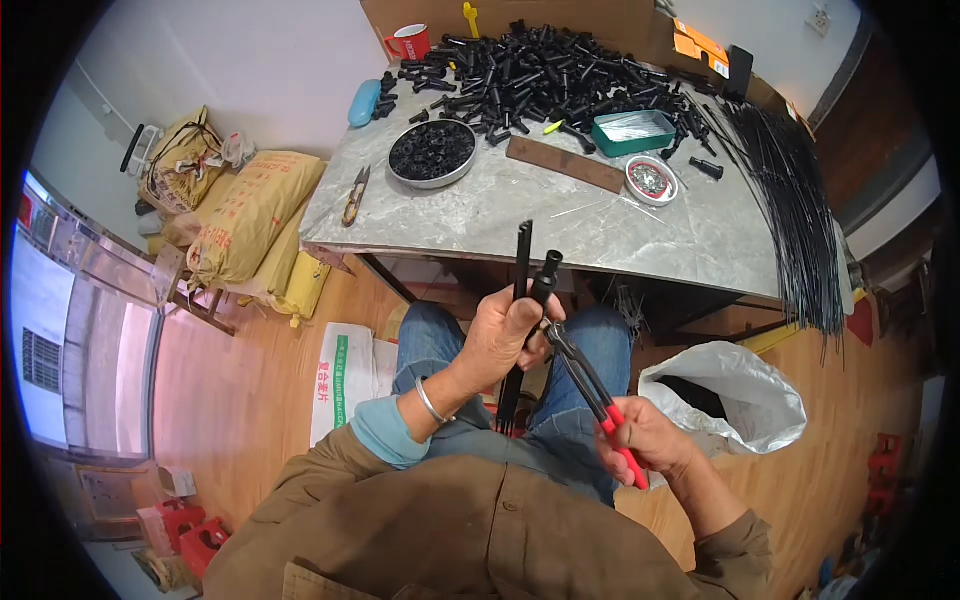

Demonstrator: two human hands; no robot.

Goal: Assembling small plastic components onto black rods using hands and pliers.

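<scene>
Above my lap, my left hand is closed around a bundle of thin black rods and a short black tubular part with a wider collar. The rods stick out above the fist and hang below it. My right hand grips long-nosed-looking metal pincers with red handles. Their jaws meet the lower end of the tubular part, right beside my left fingertips. What exactly lies between the jaws is too small to make out.
On the grey table lie a heap of black tubular parts, a round bowl of small black pieces, thread snips, a rusty metal bar, a green box and long black rods. A white sack stands right.
</scene>
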